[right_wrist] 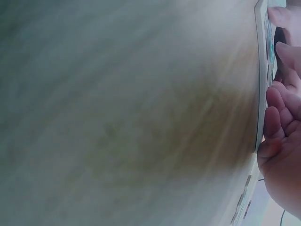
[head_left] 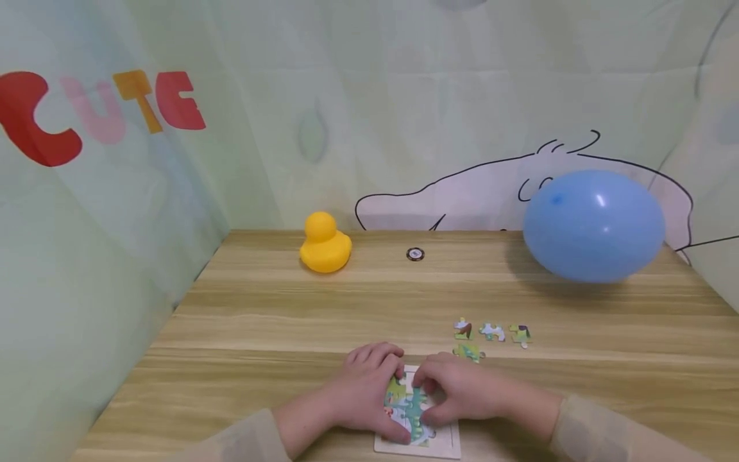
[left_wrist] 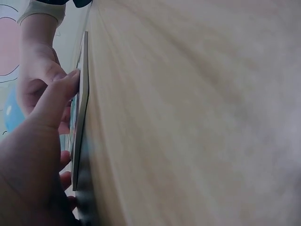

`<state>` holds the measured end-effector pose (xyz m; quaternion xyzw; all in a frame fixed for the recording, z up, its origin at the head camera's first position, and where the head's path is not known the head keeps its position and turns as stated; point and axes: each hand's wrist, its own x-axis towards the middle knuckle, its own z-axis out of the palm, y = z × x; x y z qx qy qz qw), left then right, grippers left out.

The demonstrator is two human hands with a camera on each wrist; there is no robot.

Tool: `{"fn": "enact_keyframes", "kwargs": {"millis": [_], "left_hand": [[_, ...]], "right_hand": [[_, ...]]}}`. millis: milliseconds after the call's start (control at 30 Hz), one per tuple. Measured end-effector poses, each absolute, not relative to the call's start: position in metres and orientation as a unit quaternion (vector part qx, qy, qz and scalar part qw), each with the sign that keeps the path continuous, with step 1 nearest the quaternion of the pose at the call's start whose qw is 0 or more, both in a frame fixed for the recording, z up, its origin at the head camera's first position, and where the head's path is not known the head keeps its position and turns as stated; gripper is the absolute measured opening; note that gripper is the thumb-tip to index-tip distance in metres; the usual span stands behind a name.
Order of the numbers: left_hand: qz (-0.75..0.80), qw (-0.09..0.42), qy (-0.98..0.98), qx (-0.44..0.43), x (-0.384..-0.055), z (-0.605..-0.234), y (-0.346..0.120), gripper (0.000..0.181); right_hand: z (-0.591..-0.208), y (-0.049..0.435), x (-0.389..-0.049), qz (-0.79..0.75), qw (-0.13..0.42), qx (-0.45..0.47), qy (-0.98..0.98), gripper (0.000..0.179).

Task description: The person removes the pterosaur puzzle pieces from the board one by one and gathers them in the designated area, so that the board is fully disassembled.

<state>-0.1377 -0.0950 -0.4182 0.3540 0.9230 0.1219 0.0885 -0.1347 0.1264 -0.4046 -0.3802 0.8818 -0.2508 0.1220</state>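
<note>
In the head view a small puzzle board (head_left: 420,448) with a pale frame lies near the table's front edge, partly filled with picture pieces that include a green dinosaur (head_left: 414,410). My left hand (head_left: 365,388) holds its left side, thumb low on the face and fingers by the top. Over its right side is my right hand (head_left: 462,388), fingers bent and thumb touching the surface; whether a piece is between them is hidden. Behind the right hand lie several loose puzzle pieces (head_left: 492,332). In the left wrist view the left thumb (left_wrist: 66,89) presses the board (left_wrist: 82,113).
A yellow rubber duck (head_left: 325,247) stands at the back left of the wooden table (head_left: 260,321). A black-and-white round chip (head_left: 415,254) lies at the back middle. At the back right is a blue balloon (head_left: 594,224). Printed curtains (head_left: 277,128) surround the table.
</note>
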Motion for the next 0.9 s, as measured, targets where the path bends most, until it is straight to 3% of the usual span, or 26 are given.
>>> {"fn": "enact_keyframes", "kwargs": {"millis": [500,900], "left_hand": [[0.141,0.099,0.919,0.354,-0.14,-0.418,-0.097,0.071],[0.21,0.171,0.893,0.36,-0.153,-0.414,-0.107,0.042]], "right_hand": [[-0.401,0.127,-0.136,-0.283,0.146,-0.371,0.873,0.024],[-0.404,0.128,-0.139,-0.282,0.179,-0.355,0.873,0.025]]}}
